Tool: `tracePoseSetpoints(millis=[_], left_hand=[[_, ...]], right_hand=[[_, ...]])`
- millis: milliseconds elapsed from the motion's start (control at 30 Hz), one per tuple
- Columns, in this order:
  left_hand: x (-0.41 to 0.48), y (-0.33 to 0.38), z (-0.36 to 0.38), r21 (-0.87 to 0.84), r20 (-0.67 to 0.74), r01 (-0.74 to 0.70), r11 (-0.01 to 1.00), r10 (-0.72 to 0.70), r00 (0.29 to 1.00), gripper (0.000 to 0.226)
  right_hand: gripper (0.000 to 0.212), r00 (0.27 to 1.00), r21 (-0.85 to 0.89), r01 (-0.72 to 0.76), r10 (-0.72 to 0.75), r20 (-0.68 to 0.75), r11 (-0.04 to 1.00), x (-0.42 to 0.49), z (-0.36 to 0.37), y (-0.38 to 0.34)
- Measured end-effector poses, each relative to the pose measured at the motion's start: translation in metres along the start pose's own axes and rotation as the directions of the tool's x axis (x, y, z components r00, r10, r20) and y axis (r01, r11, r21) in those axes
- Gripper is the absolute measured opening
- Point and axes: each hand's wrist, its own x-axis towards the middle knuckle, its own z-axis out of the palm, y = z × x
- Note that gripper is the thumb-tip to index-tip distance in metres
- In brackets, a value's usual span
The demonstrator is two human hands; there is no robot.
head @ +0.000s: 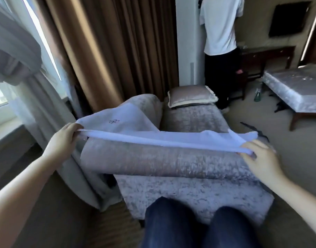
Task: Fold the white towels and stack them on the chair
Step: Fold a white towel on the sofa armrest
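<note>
Left hand: the left hand (64, 138), left of centre, has its fingers curled round the towel's left end.
Right hand: the right hand (259, 158), right of centre and a little lower, pinches the towel's right end.
Towel: the white towel (135, 126) is stretched between both hands as a long band above the chair's rolled near edge. Its far flap spreads over the chair's left arm and bears a small dark stitched mark (114, 121).
Chair: a grey velvet chair (171, 163) fills the middle of the frame.
Cushion: a cushion (191, 95) lies at the chair's far end.
Knees: blue trousers (171, 222) at bottom centre.
Curtain: a brown curtain (100, 51) at upper left.
Other person: a person in a white shirt (220, 24) stands at upper right, back turned.
</note>
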Motion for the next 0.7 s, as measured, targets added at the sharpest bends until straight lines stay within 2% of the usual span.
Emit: tracePoseSetpoints(millis=[33, 100, 133, 167, 200, 300, 333, 433, 533, 600, 700], left_hand=[[-0.017, -0.008, 0.005, 0.005, 0.03, -0.006, 1.0, 0.006, 1.0, 0.018], [-0.048, -0.015, 0.018, -0.003, 0.089, -0.009, 1.0, 0.009, 0.996, 0.017], [-0.06, -0.014, 0.026, -0.007, 0.108, 0.007, 1.0, -0.006, 0.994, 0.017], [-0.07, -0.012, 0.034, -0.013, 0.115, 0.031, 0.999, -0.029, 0.993, 0.018], [-0.077, -0.008, 0.042, -0.017, 0.11, 0.062, 0.998, -0.06, 0.992, 0.019], [-0.087, 0.003, 0.059, -0.001, 0.08, 0.148, 0.989, -0.148, 0.986, 0.022], [-0.088, 0.006, 0.063, 0.027, 0.066, 0.144, 0.989, -0.146, 0.987, 0.022], [-0.097, 0.019, 0.076, 0.166, 0.037, 0.081, 0.983, -0.089, 0.995, 0.024], [-0.109, 0.048, 0.096, 0.254, 0.039, 0.01, 0.967, -0.02, 0.999, 0.048], [-0.114, 0.067, 0.109, 0.299, 0.002, -0.012, 0.954, 0.012, 1.0, 0.05], [-0.117, 0.088, 0.131, 0.381, -0.049, -0.041, 0.924, 0.065, 0.997, 0.053]], right_hand=[[0.036, 1.0, -0.011, 0.003, -0.003, 0.026, 1.0, -0.014, 0.004, -0.002], [0.019, 0.998, -0.009, -0.014, 0.014, 0.06, 1.0, -0.032, 0.007, -0.009], [0.024, 0.999, 0.004, -0.018, 0.018, 0.036, 1.0, -0.038, 0.008, -0.012], [0.039, 1.0, 0.011, -0.007, 0.007, -0.006, 1.0, -0.043, 0.009, -0.012], [0.042, 0.999, 0.003, -0.004, 0.005, -0.037, 1.0, -0.047, 0.009, -0.013], [0.019, 0.994, -0.067, -0.07, 0.064, -0.083, 0.995, -0.065, 0.014, -0.009], [0.017, 0.992, -0.089, -0.094, 0.086, -0.089, 0.992, -0.071, 0.016, -0.008], [0.03, 0.986, -0.129, -0.1, 0.081, -0.148, 0.987, -0.084, 0.019, -0.01], [0.016, 0.966, -0.165, -0.195, 0.16, -0.2, 0.967, -0.104, 0.017, -0.022], [0.024, 0.956, -0.155, -0.271, 0.247, -0.159, 0.95, -0.114, 0.022, -0.022], [0.035, 0.976, -0.061, -0.219, 0.22, -0.002, 0.974, -0.116, 0.026, -0.001]])
